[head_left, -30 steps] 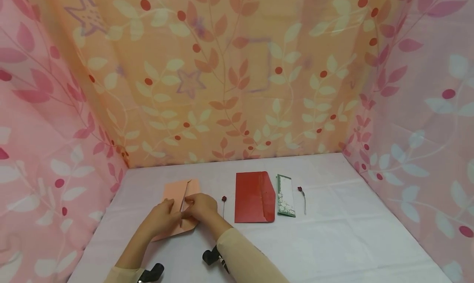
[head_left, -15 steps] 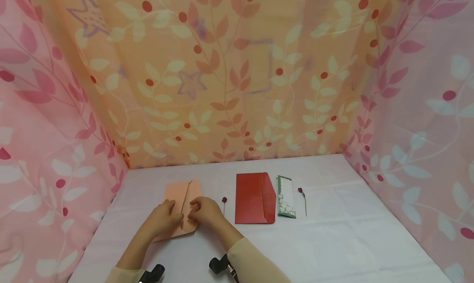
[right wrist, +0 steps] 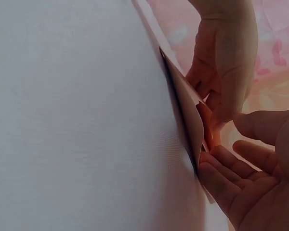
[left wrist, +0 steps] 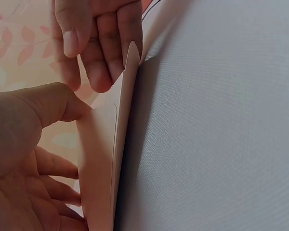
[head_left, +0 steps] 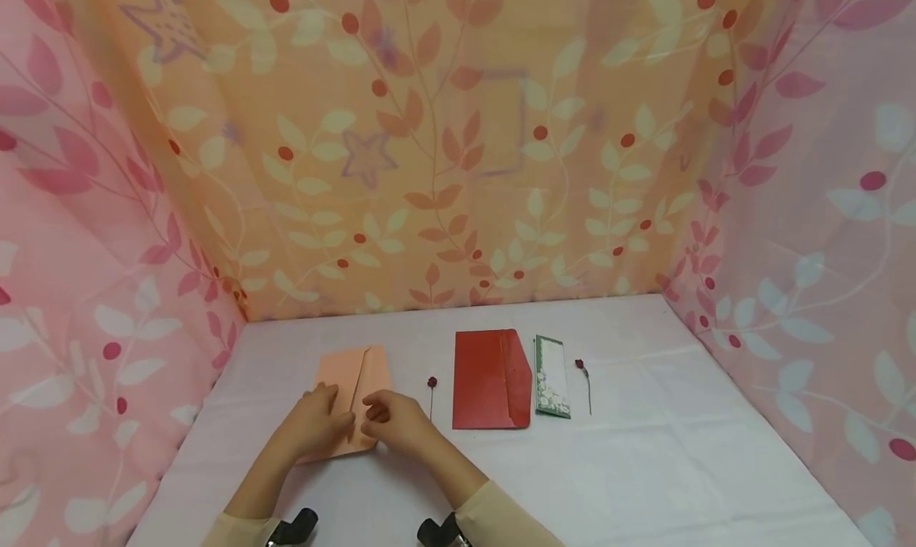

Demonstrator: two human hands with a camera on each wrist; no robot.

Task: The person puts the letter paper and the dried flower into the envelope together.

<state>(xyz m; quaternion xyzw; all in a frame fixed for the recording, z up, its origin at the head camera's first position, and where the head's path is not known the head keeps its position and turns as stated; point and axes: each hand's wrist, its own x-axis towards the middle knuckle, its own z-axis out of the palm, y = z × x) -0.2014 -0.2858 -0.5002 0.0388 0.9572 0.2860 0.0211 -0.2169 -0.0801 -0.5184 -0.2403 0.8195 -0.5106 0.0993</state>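
A peach envelope (head_left: pixel 339 366) lies on the white table at the left, its flap on the right side. My left hand (head_left: pixel 320 421) rests on its body, fingers spread, with the thumb (left wrist: pixel 70 103) pressing the paper in the left wrist view. My right hand (head_left: pixel 397 424) is at the flap, fingers loosely bent; in the right wrist view its fingertips (right wrist: pixel 209 171) touch the flap's edge and the thumb stands off the paper. Seen from the right wrist, the envelope (right wrist: pixel 183 103) gapes a little along the flap.
Right of the peach envelope lies a small red flower (head_left: pixel 432 383) on a thin stem. Beyond it are a red envelope (head_left: pixel 479 380), a green-bordered white card (head_left: pixel 553 378) and a second red flower (head_left: pixel 580 365). Floral curtains (head_left: pixel 444 133) enclose the white table (head_left: pixel 644 467).
My right hand has drawn back rightward from the middle of the envelope, its fingers loosening off the flap's inner edge. My left hand stays on the envelope.
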